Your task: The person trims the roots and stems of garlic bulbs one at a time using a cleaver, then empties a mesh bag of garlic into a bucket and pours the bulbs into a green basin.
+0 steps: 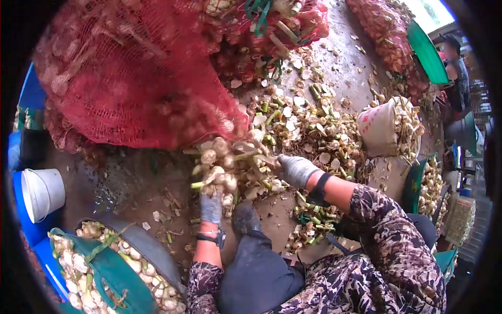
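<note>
Holding a pale bunch of stemmed garlic bulbs [222,168] just below the bulging red mesh sack [130,78], the grey-gloved left hand [210,207] and right hand [296,170] are both gripping it; a slackening hold could scatter bulbs.

Garlic bunch [225,167] is sitting mid-ground. Mesh sack [130,78] is lying behind it and to its left. Bucket [44,193] is standing well left of it, and a tub [150,247] holding bulbs is sitting nearer and left. Stem scraps [308,125] are spreading right of it, with a tipped pail [379,128] lying beyond them. Left hand [210,208] is touching it from the near side, right hand [297,170] from the right.
</note>
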The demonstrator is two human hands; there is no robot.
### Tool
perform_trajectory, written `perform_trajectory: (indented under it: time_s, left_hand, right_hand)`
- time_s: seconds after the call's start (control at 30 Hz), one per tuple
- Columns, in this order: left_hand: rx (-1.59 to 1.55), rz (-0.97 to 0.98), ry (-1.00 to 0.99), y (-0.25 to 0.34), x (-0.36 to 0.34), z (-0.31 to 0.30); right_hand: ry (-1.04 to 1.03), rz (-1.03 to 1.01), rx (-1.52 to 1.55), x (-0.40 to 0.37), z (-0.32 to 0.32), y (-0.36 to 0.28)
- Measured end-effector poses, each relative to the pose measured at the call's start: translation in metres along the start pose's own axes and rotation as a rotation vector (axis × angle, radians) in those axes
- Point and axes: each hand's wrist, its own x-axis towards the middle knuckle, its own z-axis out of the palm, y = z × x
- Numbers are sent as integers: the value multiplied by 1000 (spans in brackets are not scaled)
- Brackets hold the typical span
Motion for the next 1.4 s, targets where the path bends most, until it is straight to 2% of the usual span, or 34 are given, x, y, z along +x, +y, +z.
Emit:
perform_trajectory:
  time_s: [0.1, 0.13, 0.2, 0.23, 0.27, 0.33, 0.37, 0.47, 0.53, 0.6, 0.63, 0.73, 0.77, 0.83, 0.87, 0.97, 1.0, 1.07, 1.13, 1.17, 1.2, 1.27, 1.3, 1.33, 1.4]
  left_hand:
    - [-2, 3, 93, -4, -5, -3]
    - [-6, 1, 143, -10, -7, -7]
    - [-14, -7, 244, -24, -13, -13]
    - [-19, -11, 294, -32, -13, -16]
    - [-17, -14, 296, -42, -5, -23]
    - [86, -465, 300, -50, 31, -35]
    - [-287, -446, 450, 12, 32, -11]
    - [-119, -426, 348, 4, 61, -11]
    - [-91, -448, 362, 29, 57, -3]
    - [-212, -594, 340, 36, 54, -2]
    - [-206, -592, 341, 40, 50, -2]
    - [-613, -321, 290, 48, 26, -5]
    - [-651, -230, 238, 34, 26, -17]
    - [-855, -166, 212, 91, -9, -1]
    - [-918, -150, 180, 107, -24, 5]
    - [-808, -201, 42, 110, -53, 17]
    - [-737, -163, -183, 77, -48, 6]
    - [-672, -74, -215, -57, -47, 11]
    - [258, 149, -347, 45, -78, 17]
    - [655, 292, -364, 101, -94, 20]
    - [960, 493, -399, 93, -95, 17]
    - [-104, 26, -325, 95, -105, 25]
    - [-51, -13, -313, 95, -107, 26]
    - [-56, -23, -327, 92, -108, 24]
    - [232, 95, -521, 99, -106, 16]
  right_hand:
    - [21, -77, -101, -22, 4, 25]
    - [6, -67, -97, -32, -1, 27]
    - [102, -13, -45, -54, -7, 35]
    - [39, 56, -40, -63, -16, 35]
    - [84, 43, -3, -65, -7, 48]
    - [118, 54, 57, -72, -6, 51]
    - [117, 51, 60, -74, -4, 53]
    - [111, 54, 92, -77, 1, 57]
    - [104, 39, 110, -79, -2, 48]
    - [116, 40, 118, -80, -5, 40]
    - [150, 20, 151, -80, -4, 40]
    - [187, 3, 194, -79, -5, 37]
    - [197, -40, 193, -80, -5, 35]
    - [204, -119, 186, -93, -22, 10]
    - [246, -257, 163, -94, -21, 5]
    - [113, -435, 121, -100, -35, -30]
    - [126, -502, 95, -103, -38, -42]
    - [106, -577, 108, -108, -40, -60]
    - [8, -513, 49, -105, -43, -59]
    - [34, -452, 38, -95, -34, -44]
    - [67, -394, 22, -87, -26, -26]
    - [103, -217, 114, -78, -11, 13]
    - [25, -111, 205, -82, -11, 17]
    - [21, -94, 208, -86, -4, 20]
    - [105, -153, 513, -104, -8, -11]
